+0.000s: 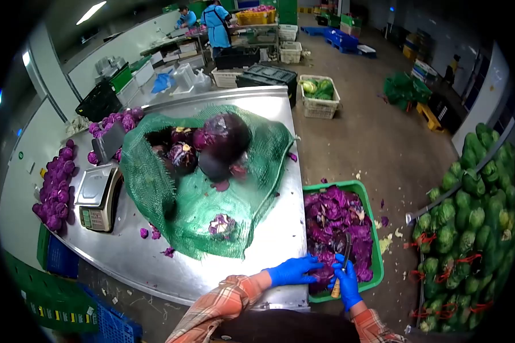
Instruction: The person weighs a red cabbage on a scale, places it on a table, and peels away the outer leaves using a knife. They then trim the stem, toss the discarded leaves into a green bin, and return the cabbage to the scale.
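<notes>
My right hand (347, 283), in a blue glove, grips a knife (347, 250) with a pale wooden handle and a dark curved blade pointing up. It is above the near end of a green tub (377, 251) heaped with purple cabbage leaves (337, 214). Stretched flat across the table's right edge, my gloved left hand (294, 271) has its fingers over the tub and holds nothing I can see. Farther up the metal table (274, 228), a green mesh sack (206, 214) lies spread with several red cabbages (226, 137) at its mouth.
A weighing scale (99, 197) stands left of the sack, beside piled trimmed purple cabbages (56, 188). Green vegetables in bags (469, 228) are stacked at the right. A white crate (320, 106) of green cabbages sits on the floor ahead. Two people in blue (216, 27) are at the back.
</notes>
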The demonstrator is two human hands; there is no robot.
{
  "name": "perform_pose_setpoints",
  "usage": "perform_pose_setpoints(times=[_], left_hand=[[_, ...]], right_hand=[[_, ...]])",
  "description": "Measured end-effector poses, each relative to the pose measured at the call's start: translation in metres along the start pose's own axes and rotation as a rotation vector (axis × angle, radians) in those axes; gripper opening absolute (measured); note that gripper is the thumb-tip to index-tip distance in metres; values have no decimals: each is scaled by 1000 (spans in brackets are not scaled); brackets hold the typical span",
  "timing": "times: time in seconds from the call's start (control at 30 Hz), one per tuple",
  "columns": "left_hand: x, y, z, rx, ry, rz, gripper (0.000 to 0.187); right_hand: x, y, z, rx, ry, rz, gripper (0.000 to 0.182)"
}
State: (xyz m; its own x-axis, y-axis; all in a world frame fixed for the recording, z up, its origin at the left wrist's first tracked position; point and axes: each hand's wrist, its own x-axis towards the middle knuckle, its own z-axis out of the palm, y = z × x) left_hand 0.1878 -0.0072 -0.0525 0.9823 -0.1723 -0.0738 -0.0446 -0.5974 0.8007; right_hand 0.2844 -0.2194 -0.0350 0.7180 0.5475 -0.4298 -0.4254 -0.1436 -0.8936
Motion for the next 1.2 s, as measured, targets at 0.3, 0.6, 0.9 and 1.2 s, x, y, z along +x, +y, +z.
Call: perform_pose_setpoints(times=[0.3,0.6,0.9,1.2], left_hand=[[-74,-110,-249,-171,1269,-138,33],[-63,-188,-383,-417,1214,-153,61],[-53,-222,-350,-870,1076,-53,68],[-120,-24,-200,-744,1343,16,64]], right_hand=[[80,-59,126,-26,-270,55,23],[266,-193,319,-126,-474,-307,54],[272,-184,340,-107,-451,-174,60],[126,-109,245,43,-615,93,65]])
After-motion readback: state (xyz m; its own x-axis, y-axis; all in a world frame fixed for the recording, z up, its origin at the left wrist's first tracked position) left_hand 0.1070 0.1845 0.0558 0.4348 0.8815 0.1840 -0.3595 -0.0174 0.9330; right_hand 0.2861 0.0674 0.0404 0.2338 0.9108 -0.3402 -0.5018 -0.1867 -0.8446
